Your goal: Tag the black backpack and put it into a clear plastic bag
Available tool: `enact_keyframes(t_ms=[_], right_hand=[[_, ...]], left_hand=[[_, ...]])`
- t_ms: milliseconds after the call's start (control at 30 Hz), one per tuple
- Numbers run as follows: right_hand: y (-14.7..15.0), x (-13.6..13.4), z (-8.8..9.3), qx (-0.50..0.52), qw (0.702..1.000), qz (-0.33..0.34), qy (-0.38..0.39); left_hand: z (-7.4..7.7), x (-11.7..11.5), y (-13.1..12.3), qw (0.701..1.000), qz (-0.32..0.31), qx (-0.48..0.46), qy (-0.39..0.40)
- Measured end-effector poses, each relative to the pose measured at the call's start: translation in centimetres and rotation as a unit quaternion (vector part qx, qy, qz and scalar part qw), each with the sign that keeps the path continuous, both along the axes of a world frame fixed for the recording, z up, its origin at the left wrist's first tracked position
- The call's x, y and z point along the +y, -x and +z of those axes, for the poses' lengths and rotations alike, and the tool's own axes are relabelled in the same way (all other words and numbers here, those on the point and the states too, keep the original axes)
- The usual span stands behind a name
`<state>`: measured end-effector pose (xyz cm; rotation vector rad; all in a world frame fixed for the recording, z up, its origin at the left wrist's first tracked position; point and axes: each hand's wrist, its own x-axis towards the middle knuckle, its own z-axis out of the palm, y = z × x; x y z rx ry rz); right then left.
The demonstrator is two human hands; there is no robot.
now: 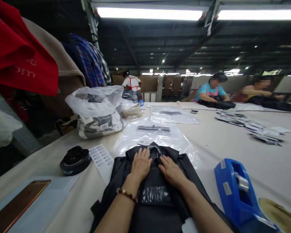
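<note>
A black backpack [155, 215] lies on the table in front of me, with a clear plastic patch [155, 194] on its front. My left hand [141, 163] rests flat on its upper flap, fingers stretched out and holding nothing. Across from it, my right hand [171, 170] lies on the same flap, its fingers apart and touching the black fabric. Between the fingertips, a handle loop [155, 149] wrapped in clear film shows at the top edge. Just beyond lies a clear plastic bag [128, 137] with a printed dark box, partly under the backpack.
At right stands a blue tape dispenser [233, 191], with a tape roll [279, 213] beside it. Left are a black roll [75, 160], a label sheet [101, 160] and a phone [19, 205]. Behind are a stuffed plastic bag [97, 111], scattered tags [252, 126] and several people.
</note>
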<state>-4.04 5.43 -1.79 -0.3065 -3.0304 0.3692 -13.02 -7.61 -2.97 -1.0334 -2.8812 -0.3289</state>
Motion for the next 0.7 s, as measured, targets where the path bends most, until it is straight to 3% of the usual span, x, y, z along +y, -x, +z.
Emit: enact_keyframes(t_ms=[100,200,367,500,700], right_hand=[[-0.4,0.2,-4.3,-0.044,0.999,0.001,0.006],[0.0,0.5,-5.8,-0.053,0.999,-0.003,0.004],[0.8,0.7,-5.1,-0.047,0.998,-0.019,0.022],[0.7,0.6,-4.7,-0.039,0.999,-0.023,0.025],[0.4,0.8,-5.4,-0.006,1.0,-0.02,0.018]], left_hand=[[-3.9,-0.5,0.1,0.998,-0.011,-0.045,0.041],[-4.7,0.0,0.7,0.996,-0.011,-0.06,0.065],[-4.0,1.0,1.1,0.993,-0.002,-0.067,0.099],[-3.0,0.9,0.8,0.989,0.008,-0.127,0.075],[1.6,1.5,2.3,0.982,-0.014,-0.176,0.068]])
